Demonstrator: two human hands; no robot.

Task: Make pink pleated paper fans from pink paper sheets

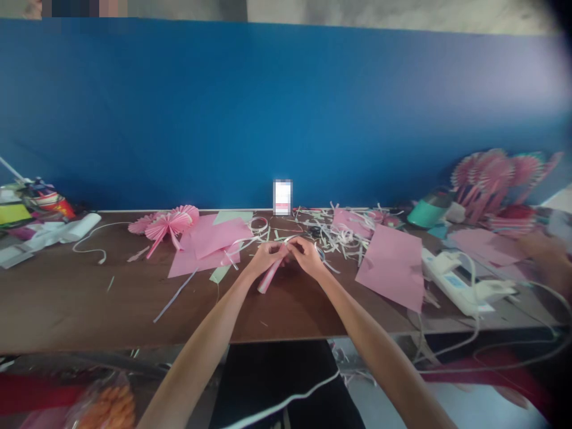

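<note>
My left hand (264, 257) and my right hand (306, 255) meet at the middle of the brown table (80, 304), fingers pinched together. Both grip a folded strip of pink pleated paper (269, 277) whose lower end points down toward me. Thin white ribbon or paper strips (339, 237) lie tangled just behind my hands. A finished pink paper fan (167, 225) lies to the left, beside flat pink sheets (210, 244).
A large pink sheet (393, 267) and a white glue gun (460, 280) with its cord lie to the right. Several finished fans (496, 179) lean at the far right, near another person's hand (547, 256). A blue wall (268, 113) backs the table. Clutter (31, 214) fills the left end.
</note>
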